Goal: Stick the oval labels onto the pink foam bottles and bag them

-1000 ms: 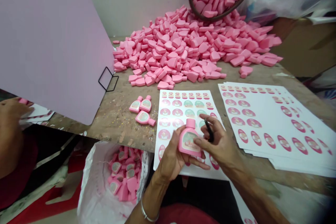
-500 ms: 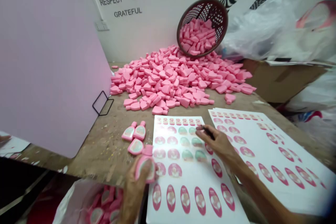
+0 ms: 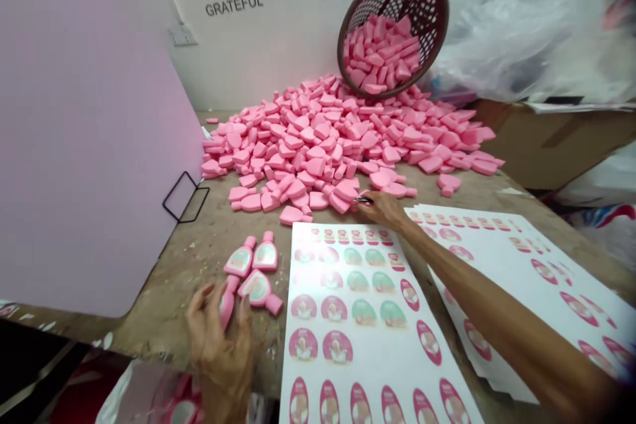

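Note:
My left hand (image 3: 218,341) is closed around a pink bottle-shaped piece (image 3: 227,305), held on edge at the tabletop. Three more pink bottle-shaped pieces with pale green and white labels, one of them a labelled piece (image 3: 265,256), lie just beyond it. At the front of the pink pile (image 3: 313,139), my right hand (image 3: 383,209) pinches a thin dark tool (image 3: 364,199), whose kind I cannot make out. Its tip is by the nearest pieces. Between my hands lies a sticker sheet (image 3: 342,364) with round, oval and green labels, some spots blank.
A tilted brown basket (image 3: 442,20) spills pink pieces at the back. More sticker sheets (image 3: 517,271) lie under my right forearm. A pale panel (image 3: 89,132) with a black wire stand (image 3: 186,197) rises at left. Below the table edge is a bag (image 3: 124,397) of labelled pieces.
My left hand has moved left from beside the sheet with its pink piece to the labelled group. My right hand has gone from the sheet's stickers to the pile's front edge.

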Demonstrator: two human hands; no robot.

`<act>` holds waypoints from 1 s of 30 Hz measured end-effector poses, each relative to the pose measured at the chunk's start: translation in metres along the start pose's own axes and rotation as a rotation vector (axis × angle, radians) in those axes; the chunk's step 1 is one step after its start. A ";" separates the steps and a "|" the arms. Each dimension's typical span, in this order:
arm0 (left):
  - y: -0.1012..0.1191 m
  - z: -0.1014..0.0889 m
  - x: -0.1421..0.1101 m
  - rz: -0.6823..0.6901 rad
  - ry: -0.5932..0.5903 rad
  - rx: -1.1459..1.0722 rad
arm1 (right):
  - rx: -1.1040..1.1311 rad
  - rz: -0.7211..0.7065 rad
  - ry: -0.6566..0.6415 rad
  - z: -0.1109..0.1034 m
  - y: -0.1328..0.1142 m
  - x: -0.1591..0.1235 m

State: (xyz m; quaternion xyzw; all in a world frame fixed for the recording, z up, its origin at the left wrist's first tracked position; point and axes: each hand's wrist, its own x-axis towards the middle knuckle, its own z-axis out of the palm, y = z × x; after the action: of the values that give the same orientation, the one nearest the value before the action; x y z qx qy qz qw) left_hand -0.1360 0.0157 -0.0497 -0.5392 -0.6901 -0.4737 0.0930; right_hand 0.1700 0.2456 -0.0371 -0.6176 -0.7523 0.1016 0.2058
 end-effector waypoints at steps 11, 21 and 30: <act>0.092 0.010 0.028 -0.448 -1.344 -0.814 | 0.234 -0.590 -0.354 -0.087 -0.081 -0.132; 0.119 0.014 -0.032 -0.715 -1.107 -0.973 | 0.199 0.016 0.056 -0.029 -0.014 -0.206; 0.144 0.043 -0.050 -0.683 -1.044 -0.956 | -0.050 -0.187 0.172 -0.019 -0.012 -0.217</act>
State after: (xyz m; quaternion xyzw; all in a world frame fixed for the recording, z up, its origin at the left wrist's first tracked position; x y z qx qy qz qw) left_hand 0.0201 0.0112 -0.0254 -0.4317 -0.4934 -0.4067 -0.6362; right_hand 0.2004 0.0307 -0.0548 -0.5560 -0.7885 0.0099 0.2627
